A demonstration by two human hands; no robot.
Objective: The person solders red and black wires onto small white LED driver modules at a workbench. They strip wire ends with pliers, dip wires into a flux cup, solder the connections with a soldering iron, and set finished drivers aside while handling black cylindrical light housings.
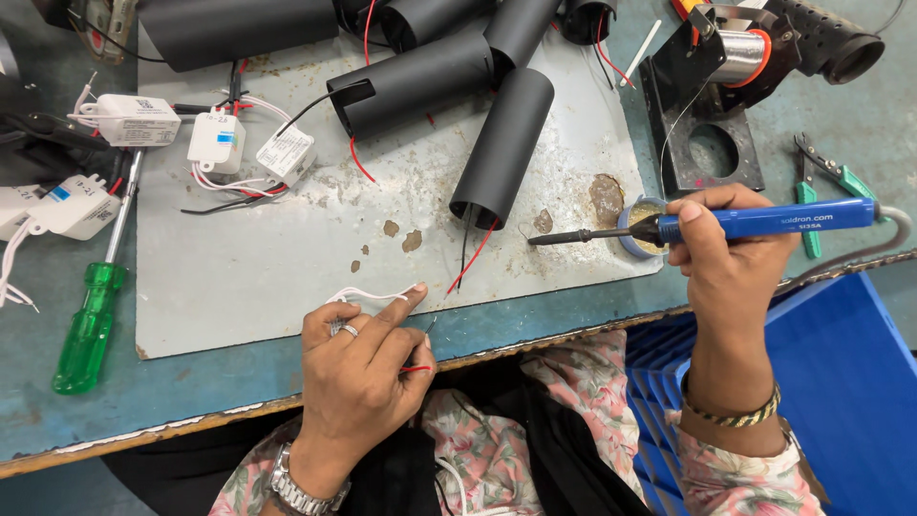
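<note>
Right hand [731,263] is closed around the blue soldering iron [764,222], tip level over the metal sheet [287,277], just beside the small flux tin [642,225]. Left hand [363,368] pinches a red wire [415,368] at the bench edge, white wires [368,294] by its fingertips. Best practice here: steady the wire end, brace the iron wrist, keep the tip clear of the black tube [503,145].

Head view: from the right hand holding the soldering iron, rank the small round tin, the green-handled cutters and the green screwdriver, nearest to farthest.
Measured from the right hand, which grips the blue soldering iron:
1. Small round tin, just left of the hand, by the iron's barrel.
2. Green-handled cutters, on the table up and to the right.
3. Green screwdriver, far across at the left edge.
</note>
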